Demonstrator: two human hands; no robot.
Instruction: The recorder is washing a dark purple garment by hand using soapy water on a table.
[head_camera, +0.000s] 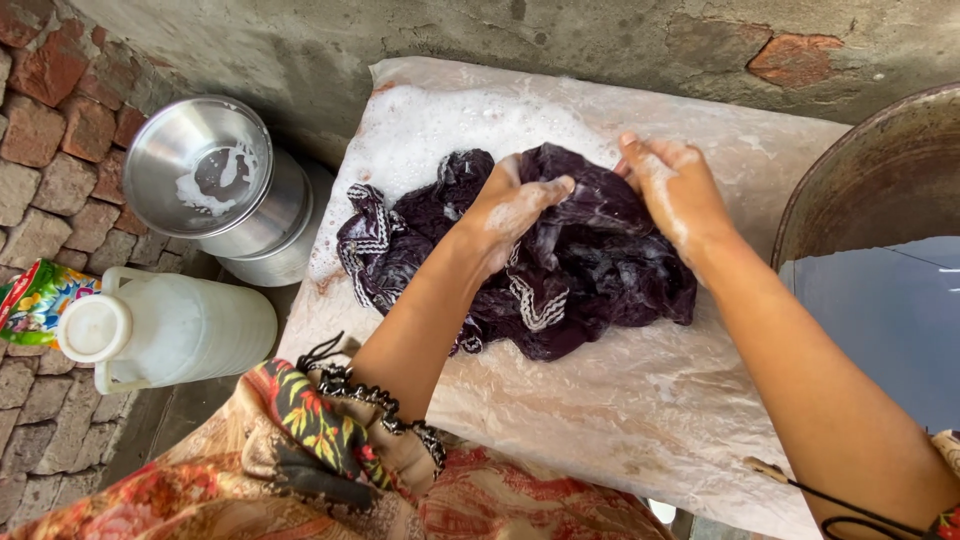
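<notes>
Kneading a wet, dark purple garment (560, 250) on a sloped stone slab (640, 420), the person works with 2 bare hands, both slick with suds.

Head view, the only 1: the garment lies bunched near the upper middle of the slab, white patterned trim showing along its left and lower folds. Soap foam (440, 125) spreads over the slab above and left of it.

The left hand (510, 210) is closed, fingers and thumb pinching a raised fold at the top of the bundle. The right hand (675, 190) lies open and flat, palm down, pressing the right upper edge of the cloth, fingers spread toward the wall.

Handling, as a judgement: the cloth looks thin and limp, fully soaked, so heavier than when dry and likely to sag and drip if lifted. Soap makes it slippery; a whole-fist grab of bunched folds should hold better than a fingertip pinch. The trimmed edge looks the firmest place to take hold.

Around it: 2 stacked steel bowls (215, 180) stand left of the slab, a white plastic jug (170, 330) lies on the brick floor beside a colourful packet (35, 300), and a large metal tub (880, 180) with water sits at right.
</notes>
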